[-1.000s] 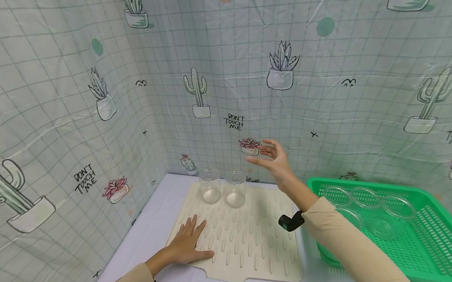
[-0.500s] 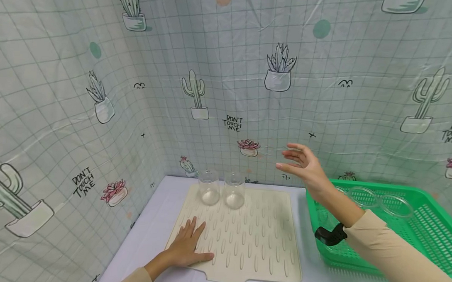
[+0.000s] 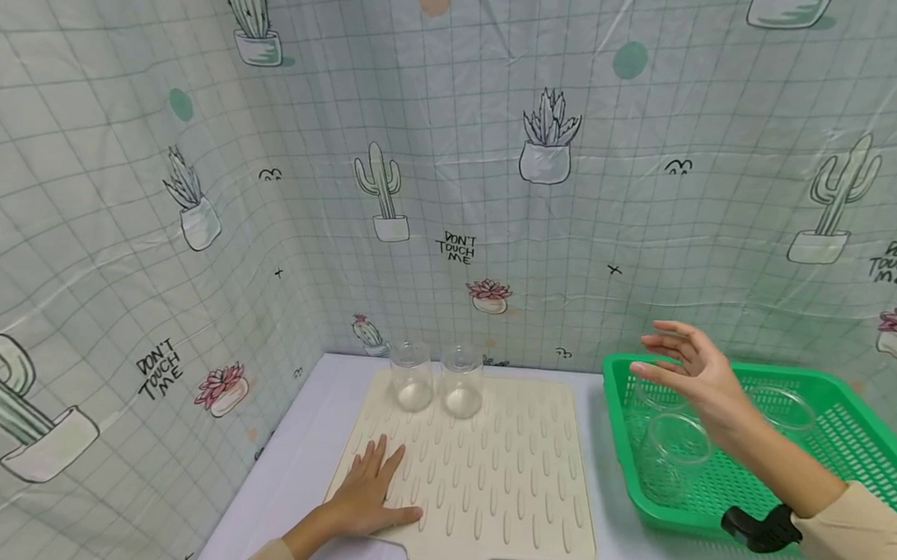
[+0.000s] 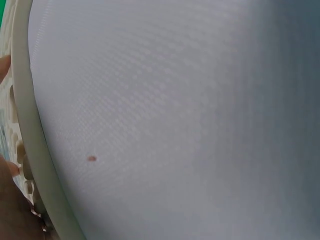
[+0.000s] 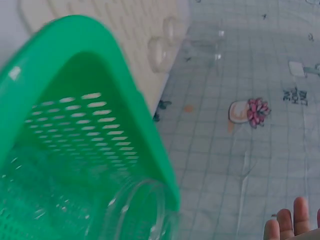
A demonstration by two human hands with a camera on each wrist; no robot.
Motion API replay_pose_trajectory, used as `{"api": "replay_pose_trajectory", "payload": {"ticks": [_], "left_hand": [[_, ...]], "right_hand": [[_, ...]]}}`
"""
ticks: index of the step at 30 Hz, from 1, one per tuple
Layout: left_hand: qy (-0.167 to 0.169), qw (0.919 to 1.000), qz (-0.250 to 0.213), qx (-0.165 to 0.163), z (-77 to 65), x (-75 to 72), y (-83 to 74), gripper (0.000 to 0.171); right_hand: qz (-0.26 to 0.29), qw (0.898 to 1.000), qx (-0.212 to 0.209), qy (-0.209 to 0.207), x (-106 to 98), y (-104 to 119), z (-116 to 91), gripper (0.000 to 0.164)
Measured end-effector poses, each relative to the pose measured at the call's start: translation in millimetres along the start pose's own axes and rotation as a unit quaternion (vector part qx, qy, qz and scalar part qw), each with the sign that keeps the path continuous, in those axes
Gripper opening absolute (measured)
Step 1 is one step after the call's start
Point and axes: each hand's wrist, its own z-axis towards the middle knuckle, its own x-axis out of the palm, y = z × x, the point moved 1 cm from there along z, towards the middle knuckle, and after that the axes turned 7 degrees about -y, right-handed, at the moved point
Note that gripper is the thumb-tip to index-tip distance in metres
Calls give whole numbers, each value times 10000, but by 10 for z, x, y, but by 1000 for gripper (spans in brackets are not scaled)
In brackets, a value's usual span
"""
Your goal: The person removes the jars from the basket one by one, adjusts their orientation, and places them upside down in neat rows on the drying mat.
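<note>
- In the head view, the left hand (image 3: 370,496) lies with spread, straight fingers on the ribbed cream mat (image 3: 516,480); it presses the left part of the mat and grasps nothing.
- Beyond the left fingertips, two clear containers, (image 3: 412,387) and (image 3: 462,389), stand upright on the mat, just beside each other and well apart from both hands.
- The right hand (image 3: 693,375) hangs over the green basket (image 3: 692,523); its grip is released, the fingers are loosely bent and the thumb is apart from them.
- Below the right palm, one clear container (image 3: 676,440) is in the basket; to the right of this hand, another round clear rim (image 3: 783,409) shows, and one more is partly hidden behind the palm.
- In the left wrist view, only small parts of the left hand appear at the edge, so from here alone I cannot tell its grip. This view shows the mat's thick side and, on the white cloth beside the hand, a reddish speck (image 4: 92,158), which I cannot find in the head view.
- In the right wrist view, the right fingertips (image 5: 301,215) appear in a corner, apart from the basket. The slotted inner wall, covered less clearly by the head view, is plain here.
</note>
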Motion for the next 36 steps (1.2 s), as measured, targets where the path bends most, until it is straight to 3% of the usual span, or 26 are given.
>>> {"api": "replay_pose_trajectory", "payload": {"ticks": [6,16,22,30,36], "left_hand": [[100,9999,58,-97,6,19,15,98],[126,9998,5,-159,-1,-19,-24,97],[118,9998,78,-158,-3,-53,-51,96],[73,9999,17,-95,3,-73,-90,96],[105,9999,-49,-129,-16,-59,-80,96]], "right_hand": [[11,9999,43,-137,-198,-145,-173,59],[-1278,9909,-19,-417,-384,-418,-399,61],[-1716,9840,-83,-463,-466,-587,-517,65],[-1855,9814,107,-489,-515,-766,-587,69],[-1999,9781,515,-257,-530,-863,-602,76]]}}
